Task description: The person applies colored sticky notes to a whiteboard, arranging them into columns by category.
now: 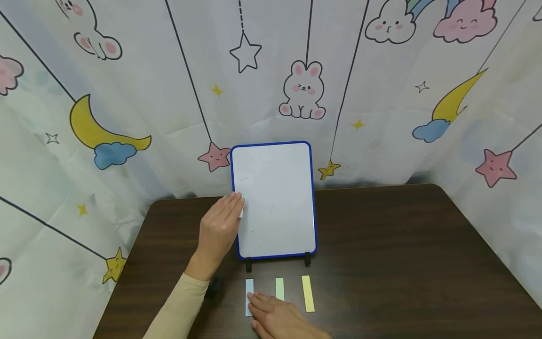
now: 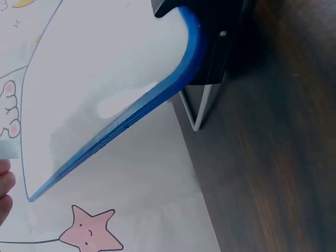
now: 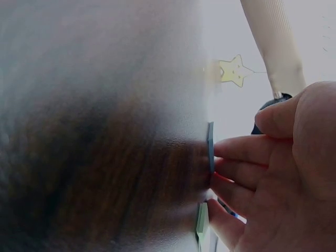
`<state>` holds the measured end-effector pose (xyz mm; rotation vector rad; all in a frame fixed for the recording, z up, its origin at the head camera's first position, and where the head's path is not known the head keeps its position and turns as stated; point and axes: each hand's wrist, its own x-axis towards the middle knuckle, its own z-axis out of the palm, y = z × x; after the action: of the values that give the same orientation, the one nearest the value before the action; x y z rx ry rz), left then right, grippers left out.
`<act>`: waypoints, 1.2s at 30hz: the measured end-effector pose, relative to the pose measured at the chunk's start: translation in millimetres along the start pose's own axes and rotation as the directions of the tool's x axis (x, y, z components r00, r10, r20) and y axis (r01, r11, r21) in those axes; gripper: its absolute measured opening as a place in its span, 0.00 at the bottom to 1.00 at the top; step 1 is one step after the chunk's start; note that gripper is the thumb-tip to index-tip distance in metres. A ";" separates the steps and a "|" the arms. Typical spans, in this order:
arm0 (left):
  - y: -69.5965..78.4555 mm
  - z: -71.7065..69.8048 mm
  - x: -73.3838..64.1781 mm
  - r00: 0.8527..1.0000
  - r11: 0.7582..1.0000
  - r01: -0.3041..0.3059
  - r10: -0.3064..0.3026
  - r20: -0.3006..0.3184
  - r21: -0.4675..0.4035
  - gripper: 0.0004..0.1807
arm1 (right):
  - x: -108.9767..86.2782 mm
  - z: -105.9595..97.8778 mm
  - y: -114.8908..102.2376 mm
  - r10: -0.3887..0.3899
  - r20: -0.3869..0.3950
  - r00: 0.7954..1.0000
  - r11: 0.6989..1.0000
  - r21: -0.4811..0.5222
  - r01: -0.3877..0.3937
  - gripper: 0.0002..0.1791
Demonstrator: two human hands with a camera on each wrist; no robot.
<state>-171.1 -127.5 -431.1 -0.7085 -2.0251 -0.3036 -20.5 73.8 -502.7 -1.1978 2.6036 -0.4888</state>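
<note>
My left hand (image 1: 221,226) is at the left edge of a blue-framed whiteboard (image 1: 275,197), which leans upright on a stand. A pale paper strip (image 2: 9,149) is at its fingertips, seen only in part; the hand appears to pinch it. On the table lie three paper strips: light blue (image 1: 249,287), green (image 1: 280,287) and yellow (image 1: 308,294). My right hand (image 1: 281,318) lies low with its fingers extended, fingertips touching the blue strip and partly covering the green one. In the right wrist view those fingers reach to the blue strip (image 3: 211,147).
The dark wooden table (image 1: 402,263) extends to both sides. Black feet (image 1: 307,258) of the stand jut out under the board. Behind hangs a white curtain (image 1: 372,84) printed with stars, moons and rabbits.
</note>
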 end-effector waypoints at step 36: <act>-15.4 45.1 13.6 1.000 0.996 -0.007 0.007 0.001 0.084 0.15 | -1.8 -1.9 -0.4 -0.012 0.009 1.000 1.000 0.000 0.012 0.30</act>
<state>-217.3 -113.5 -442.5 -0.6634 -2.0231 -0.2122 -19.8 75.2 -500.7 -1.2132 2.5901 -0.4843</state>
